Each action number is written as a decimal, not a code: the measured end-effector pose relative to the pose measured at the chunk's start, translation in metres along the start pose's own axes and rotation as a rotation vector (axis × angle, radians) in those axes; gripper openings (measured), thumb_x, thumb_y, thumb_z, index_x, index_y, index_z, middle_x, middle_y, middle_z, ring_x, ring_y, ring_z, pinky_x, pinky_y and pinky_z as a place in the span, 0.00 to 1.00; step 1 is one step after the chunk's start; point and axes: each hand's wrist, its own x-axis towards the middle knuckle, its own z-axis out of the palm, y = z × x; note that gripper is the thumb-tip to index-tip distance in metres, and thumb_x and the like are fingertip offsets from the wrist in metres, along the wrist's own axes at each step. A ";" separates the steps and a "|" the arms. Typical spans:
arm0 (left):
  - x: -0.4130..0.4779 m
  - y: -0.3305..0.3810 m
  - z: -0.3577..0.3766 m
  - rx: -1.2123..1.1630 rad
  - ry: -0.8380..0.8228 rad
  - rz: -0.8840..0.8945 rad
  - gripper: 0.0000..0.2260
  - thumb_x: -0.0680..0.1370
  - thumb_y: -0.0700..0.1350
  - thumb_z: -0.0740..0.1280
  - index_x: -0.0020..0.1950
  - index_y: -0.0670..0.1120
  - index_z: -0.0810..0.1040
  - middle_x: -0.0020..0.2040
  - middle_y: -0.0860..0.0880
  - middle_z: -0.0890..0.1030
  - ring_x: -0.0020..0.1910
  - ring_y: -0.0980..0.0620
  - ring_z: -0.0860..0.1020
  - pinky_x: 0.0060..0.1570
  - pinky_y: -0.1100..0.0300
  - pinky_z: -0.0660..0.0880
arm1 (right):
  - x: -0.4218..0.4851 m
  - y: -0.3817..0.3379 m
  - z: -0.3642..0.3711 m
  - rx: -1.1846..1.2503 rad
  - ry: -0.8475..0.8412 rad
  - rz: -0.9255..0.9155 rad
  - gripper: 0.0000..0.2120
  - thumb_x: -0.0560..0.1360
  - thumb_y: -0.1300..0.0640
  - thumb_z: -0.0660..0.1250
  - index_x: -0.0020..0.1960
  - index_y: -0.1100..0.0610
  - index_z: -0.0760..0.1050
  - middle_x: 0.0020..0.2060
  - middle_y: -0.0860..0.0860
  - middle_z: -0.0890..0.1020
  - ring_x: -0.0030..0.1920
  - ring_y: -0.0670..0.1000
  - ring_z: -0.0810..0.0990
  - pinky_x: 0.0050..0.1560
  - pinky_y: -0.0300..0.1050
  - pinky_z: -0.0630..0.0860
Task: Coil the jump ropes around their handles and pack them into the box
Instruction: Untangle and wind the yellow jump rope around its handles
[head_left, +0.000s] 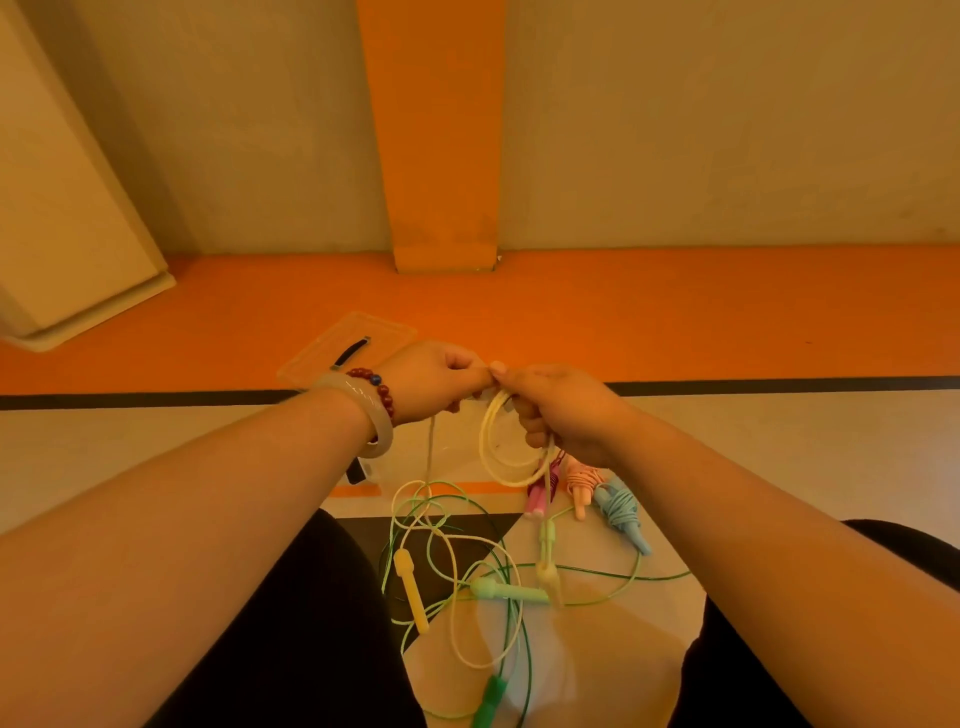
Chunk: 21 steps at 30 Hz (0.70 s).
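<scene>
My right hand (558, 410) grips a few loops of pale yellow jump rope (498, 457) held up above the floor. My left hand (436, 382) pinches the same rope beside the right thumb, and a strand hangs from it to the floor. One yellow handle (410, 590) lies on the floor below, another pale one (548, 569) to its right. A green rope (597, 574) with a light green handle (501, 591) and a dark green handle (488, 699) lies tangled with it. Coiled pink (540, 499), peach (581, 486) and blue (621, 512) ropes lie to the right.
A clear plastic lid with a dark handle (348, 345) lies on the orange floor behind my left wrist. The clear box (371, 475) is mostly hidden under my left wrist. My legs in dark trousers (291, 623) flank the ropes. An orange pillar (441, 156) stands ahead.
</scene>
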 end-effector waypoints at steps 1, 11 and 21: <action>-0.001 -0.001 0.002 -0.082 0.031 -0.003 0.15 0.81 0.51 0.62 0.36 0.45 0.74 0.31 0.48 0.73 0.21 0.64 0.69 0.23 0.74 0.64 | -0.001 -0.004 -0.001 0.071 -0.036 0.006 0.13 0.81 0.51 0.60 0.50 0.61 0.74 0.24 0.45 0.62 0.25 0.45 0.57 0.27 0.39 0.56; -0.012 -0.047 0.028 -0.023 -0.193 -0.172 0.17 0.83 0.54 0.55 0.39 0.48 0.73 0.35 0.50 0.78 0.37 0.54 0.77 0.49 0.58 0.75 | -0.002 -0.010 -0.016 0.896 0.085 -0.010 0.18 0.82 0.47 0.54 0.40 0.57 0.69 0.25 0.48 0.65 0.23 0.44 0.61 0.24 0.37 0.68; -0.010 -0.013 0.033 0.324 -0.178 0.001 0.14 0.85 0.48 0.51 0.58 0.46 0.74 0.36 0.53 0.70 0.32 0.58 0.67 0.30 0.67 0.63 | -0.004 -0.001 -0.012 -0.232 0.412 -0.195 0.07 0.81 0.52 0.61 0.46 0.53 0.70 0.37 0.48 0.73 0.37 0.46 0.72 0.37 0.41 0.68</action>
